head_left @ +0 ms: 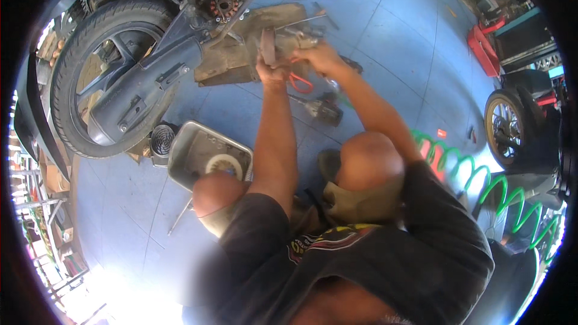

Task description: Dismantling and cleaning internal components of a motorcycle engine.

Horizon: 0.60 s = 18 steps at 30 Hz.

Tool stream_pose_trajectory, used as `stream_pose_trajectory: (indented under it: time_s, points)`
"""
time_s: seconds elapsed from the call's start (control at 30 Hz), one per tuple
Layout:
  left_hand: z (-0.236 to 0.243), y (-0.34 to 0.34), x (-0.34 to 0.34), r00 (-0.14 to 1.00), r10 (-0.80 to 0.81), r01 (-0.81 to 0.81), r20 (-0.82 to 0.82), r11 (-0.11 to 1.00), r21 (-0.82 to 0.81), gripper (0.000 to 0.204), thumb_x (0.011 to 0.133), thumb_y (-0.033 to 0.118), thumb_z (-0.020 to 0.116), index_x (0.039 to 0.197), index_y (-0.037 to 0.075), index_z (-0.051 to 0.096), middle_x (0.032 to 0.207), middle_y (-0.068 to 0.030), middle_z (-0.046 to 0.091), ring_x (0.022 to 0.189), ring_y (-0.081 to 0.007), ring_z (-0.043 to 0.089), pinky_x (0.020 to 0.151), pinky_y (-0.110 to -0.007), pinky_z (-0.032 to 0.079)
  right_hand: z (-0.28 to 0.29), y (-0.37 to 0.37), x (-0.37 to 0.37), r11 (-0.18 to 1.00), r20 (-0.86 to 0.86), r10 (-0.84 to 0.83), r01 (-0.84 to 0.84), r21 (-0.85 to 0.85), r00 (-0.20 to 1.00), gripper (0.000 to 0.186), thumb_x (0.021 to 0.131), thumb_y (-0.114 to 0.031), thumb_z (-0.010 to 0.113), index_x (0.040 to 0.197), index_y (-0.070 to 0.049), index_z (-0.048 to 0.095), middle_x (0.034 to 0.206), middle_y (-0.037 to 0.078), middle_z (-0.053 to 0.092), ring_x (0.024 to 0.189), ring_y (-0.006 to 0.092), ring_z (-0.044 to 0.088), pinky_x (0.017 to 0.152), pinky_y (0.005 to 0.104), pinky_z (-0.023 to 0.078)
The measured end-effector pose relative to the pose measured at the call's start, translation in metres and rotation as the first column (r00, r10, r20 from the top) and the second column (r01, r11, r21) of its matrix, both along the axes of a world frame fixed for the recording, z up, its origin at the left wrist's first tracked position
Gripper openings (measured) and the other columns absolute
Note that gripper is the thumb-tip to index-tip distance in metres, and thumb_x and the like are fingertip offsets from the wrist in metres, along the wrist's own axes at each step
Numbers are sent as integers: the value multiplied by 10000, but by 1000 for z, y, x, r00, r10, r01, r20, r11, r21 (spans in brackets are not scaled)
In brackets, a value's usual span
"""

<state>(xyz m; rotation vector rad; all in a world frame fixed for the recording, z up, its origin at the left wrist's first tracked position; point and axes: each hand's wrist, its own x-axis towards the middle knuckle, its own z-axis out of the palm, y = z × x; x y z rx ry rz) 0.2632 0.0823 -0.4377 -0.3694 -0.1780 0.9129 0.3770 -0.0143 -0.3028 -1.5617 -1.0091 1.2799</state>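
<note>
1. Left hand (273, 72) out front, fingers closed round a flat brownish piece (268, 46), held over the brown cardboard sheet (221, 63)!
2. Right hand (323, 59) just beside it, fingers bent (whether they grip anything, I can't tell).
3. Red loop (309, 88) near both hands, grey tray (194, 147) by the left knee (218, 194), motorcycle wheel (65, 93) over on the left.

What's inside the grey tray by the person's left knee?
A whitish ring lies in the grey tray. The left knee covers the tray's near part and some of the ring's edge; anything hidden there can't be seen.
</note>
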Motion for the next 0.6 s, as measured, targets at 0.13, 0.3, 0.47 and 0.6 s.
stream_pose_trajectory:
  time_s: [0.13,0.3,0.47,0.6]
  points:
    - [-14,22,-37,996,14,2,-83,981,196,364,929,247,429,1205,53,564,1102,-148,621,470,-131,534,318,-156,396,12,15,-27,992,-107,107,-113,-50,988,191,789,-144,706,879,-11,603,612,52,547,366,94,424,330,286,274]
    - [22,-7,16,843,152,-121,-516,988,95,431,923,272,421,1279,47,511,1146,-137,605,817,-213,625,574,-317,572,-33,17,10,983,132,170,-177,40,977,206,765,-182,716,820,-6,625,643,92,578,379,121,454,360,296,315]
    - [-4,23,-10,971,-52,83,-233,989,126,396,917,325,415,1164,74,595,1054,-87,644,789,-193,627,518,-294,525,-48,52,16,870,570,27,-300,392,821,333,739,-240,712,940,19,653,700,131,623,570,163,584,528,322,458]
    - [-23,32,-64,984,-157,100,86,881,463,455,882,240,332,1235,47,544,1125,-64,605,929,-206,600,636,-318,550,-3,59,-40,984,213,165,-175,29,963,365,745,-232,713,1037,-22,656,710,99,636,592,179,603,527,329,463]
